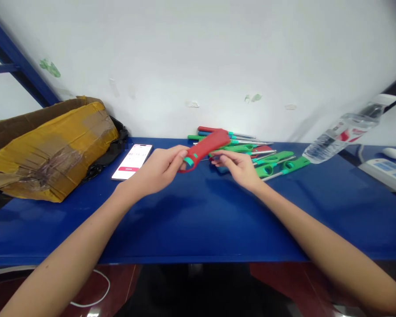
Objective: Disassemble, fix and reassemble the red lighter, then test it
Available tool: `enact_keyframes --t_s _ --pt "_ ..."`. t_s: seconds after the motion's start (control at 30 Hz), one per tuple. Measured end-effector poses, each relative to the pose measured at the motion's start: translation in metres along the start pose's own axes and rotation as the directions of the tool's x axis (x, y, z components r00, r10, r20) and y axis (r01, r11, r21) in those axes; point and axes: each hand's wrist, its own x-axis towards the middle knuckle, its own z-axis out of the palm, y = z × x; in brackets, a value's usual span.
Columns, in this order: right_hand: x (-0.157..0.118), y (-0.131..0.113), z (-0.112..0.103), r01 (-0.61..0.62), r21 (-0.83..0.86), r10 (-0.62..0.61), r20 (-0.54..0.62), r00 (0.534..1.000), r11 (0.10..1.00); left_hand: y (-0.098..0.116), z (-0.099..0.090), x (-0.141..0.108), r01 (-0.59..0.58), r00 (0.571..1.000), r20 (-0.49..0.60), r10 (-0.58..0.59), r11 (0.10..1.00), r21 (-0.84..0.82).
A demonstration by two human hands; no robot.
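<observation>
The held lighter is red (its trigger teal), the table blue, the wall whitish.

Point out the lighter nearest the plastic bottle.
The rightmost green lighter, its handle end beside the base of the plastic bottle; the other lighters, green ones included, are further left.

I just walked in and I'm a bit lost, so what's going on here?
A person's left hand holds a red handle above a blue table. The right hand is close by; whether it grips anything is unclear. Several long-stemmed lighters, many with green handles, lie jumbled behind and beside the right hand, and a phone with its screen lit lies left of the left hand.
</observation>
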Motion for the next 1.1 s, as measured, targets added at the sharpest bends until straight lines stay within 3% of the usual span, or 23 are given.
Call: enact_keyframes --t_s 0.07,0.13,0.23,0.3,0.37,0.47,0.5,0.57,0.63,0.7,0.77,0.83,0.93,0.97,1.03,1.1 --pt "-0.004 0.003 0.003 0.063 -0.109 -0.048 0.135 0.99 0.992 -0.014 0.005 0.004 0.1 0.992 -0.082 -0.091 0.988 0.118" --pt "-0.005 0.004 0.003 0.216 -0.281 -0.128 0.301 0.945 0.935 -0.026 0.013 0.006 0.122 0.992 -0.045 -0.115 0.973 0.196" --pt "-0.005 0.0 -0.004 0.362 -0.417 -0.178 0.418 0.891 0.833 -0.035 0.022 0.008 0.013 0.999 0.034 -0.024 0.957 0.289" --pt "-0.003 -0.005 -0.014 0.372 -0.472 -0.185 0.396 0.9 0.799 -0.035 0.026 0.008 -0.066 0.996 0.076 0.04 0.926 0.372" --pt "-0.001 -0.011 -0.027 0.306 -0.581 -0.14 0.313 0.939 0.754 -0.033 0.029 0.007 -0.102 0.993 0.096 0.064 0.879 0.466" --pt "0.001 -0.017 -0.041 0.156 -0.683 0.043 0.265 0.963 0.714 -0.031 0.032 0.007 -0.13 0.991 0.107 0.083 0.803 0.582" --pt "0.001 -0.019 -0.042 0.132 -0.699 0.008 0.194 0.981 0.703 -0.031 0.033 0.007 -0.148 0.989 0.111 0.1 0.776 0.613" --pt "-0.002 -0.022 -0.036 0.161 -0.69 -0.174 0.051 0.983 0.706 -0.029 0.035 0.008 -0.202 0.979 0.132 0.152 0.725 0.658" --pt "-0.005 -0.024 -0.022 0.294 -0.632 -0.281 0.124 0.952 0.717 -0.026 0.039 0.011 -0.268 0.963 0.161 0.218 0.684 0.678" --pt "-0.009 -0.024 -0.006 0.396 -0.583 -0.28 0.282 0.918 0.71 -0.021 0.044 0.015 -0.326 0.942 0.172 0.288 0.659 0.678" --pt "-0.011 -0.023 0.007 0.383 -0.573 -0.242 0.308 0.92 0.725 -0.015 0.048 0.018 -0.377 0.915 0.157 0.371 0.652 0.658" --pt "-0.012 -0.023 0.012 0.276 -0.567 -0.159 0.248 0.956 0.776 -0.009 0.049 0.018 -0.399 0.885 0.068 0.461 0.675 0.621" --pt "-0.008 -0.028 0.005 0.104 -0.483 -0.058 0.11 0.992 0.87 -0.005 0.043 0.014 -0.258 0.827 -0.308 0.47 0.805 0.534" --pt "-0.007 -0.031 -0.001 0.064 -0.437 -0.034 0.077 0.996 0.897 -0.005 0.04 0.012 -0.178 0.781 -0.467 0.413 0.866 0.468" --pt "-0.003 -0.037 -0.015 -0.049 -0.295 0.099 0.156 0.983 0.954 -0.009 0.033 0.009 -0.042 0.661 -0.721 0.208 0.97 0.241" --pt "-0.001 -0.042 -0.03 -0.206 -0.147 0.246 0.357 0.901 0.967 -0.017 0.027 0.009 0.041 0.54 -0.834 -0.113 0.993 -0.108"
